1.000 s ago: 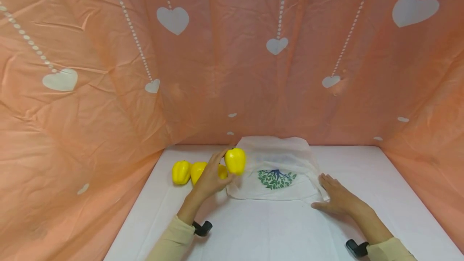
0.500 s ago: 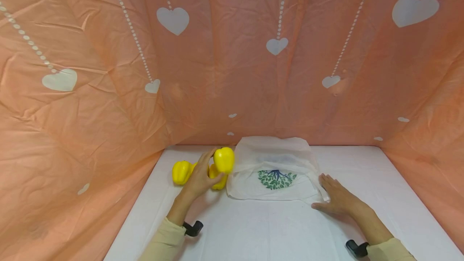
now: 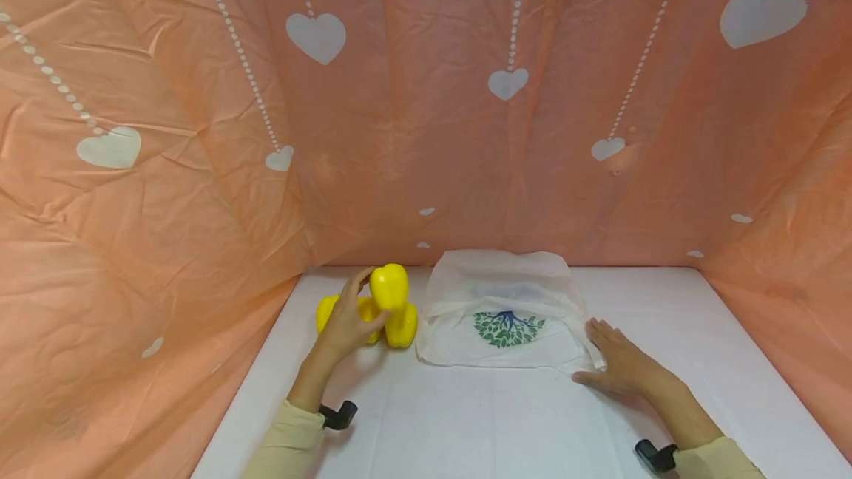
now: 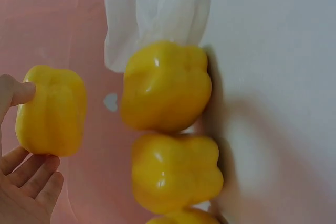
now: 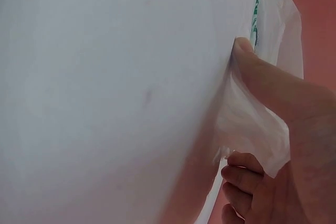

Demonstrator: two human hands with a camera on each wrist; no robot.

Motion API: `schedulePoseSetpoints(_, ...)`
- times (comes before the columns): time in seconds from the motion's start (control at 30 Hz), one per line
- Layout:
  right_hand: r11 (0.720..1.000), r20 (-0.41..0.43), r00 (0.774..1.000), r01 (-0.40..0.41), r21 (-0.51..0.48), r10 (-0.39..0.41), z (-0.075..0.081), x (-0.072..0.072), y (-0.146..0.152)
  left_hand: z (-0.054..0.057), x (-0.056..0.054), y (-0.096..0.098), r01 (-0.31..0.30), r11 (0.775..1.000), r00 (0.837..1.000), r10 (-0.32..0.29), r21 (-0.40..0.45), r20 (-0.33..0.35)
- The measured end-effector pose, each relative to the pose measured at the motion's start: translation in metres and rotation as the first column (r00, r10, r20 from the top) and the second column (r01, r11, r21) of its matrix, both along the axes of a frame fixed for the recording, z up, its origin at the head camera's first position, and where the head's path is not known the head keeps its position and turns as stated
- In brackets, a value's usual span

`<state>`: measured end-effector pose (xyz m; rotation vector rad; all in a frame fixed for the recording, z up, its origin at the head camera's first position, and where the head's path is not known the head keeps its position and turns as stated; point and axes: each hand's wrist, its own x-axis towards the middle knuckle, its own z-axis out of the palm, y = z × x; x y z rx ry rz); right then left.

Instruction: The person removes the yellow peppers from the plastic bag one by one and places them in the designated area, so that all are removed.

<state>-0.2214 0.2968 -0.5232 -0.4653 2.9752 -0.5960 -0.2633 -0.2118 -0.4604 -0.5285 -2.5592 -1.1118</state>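
Observation:
My left hand holds a yellow bell pepper in the air, thumb on one side and fingers on the other. Just below it stand more yellow bell peppers in a row on the table. The left wrist view shows the nearest one, a second and part of a third. To their right lies a thin white bag with a green and blue tree print. At the bag's right edge rests my right hand, thumb spread from the fingers and touching the bag; its fingers look relaxed.
A white sheet covers the table. Behind and on both sides hangs a peach plastic curtain with white hearts. Each wrist carries a small black camera, seen on the left wrist and the right wrist.
My left hand has moved left with the bell pepper, away from the bag and over the row, uncovering the pepper nearest the bag. The right hand and bag have stayed in place.

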Motion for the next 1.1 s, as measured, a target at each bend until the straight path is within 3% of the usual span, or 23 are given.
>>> schedulePoseSetpoints(0.9,1.000,0.014,1.000,-0.007,-0.003,0.007,0.005,0.001,-0.001,0.005,0.001,-0.062,-0.129,0.992,0.991,0.129,-0.011,0.043)
schedulePoseSetpoints(1.1,1.000,0.037,0.999,0.003,0.009,-0.003,0.005,-0.001,0.000,0.007,0.003,-0.071,-0.113,0.994,0.994,0.113,-0.003,-0.009)
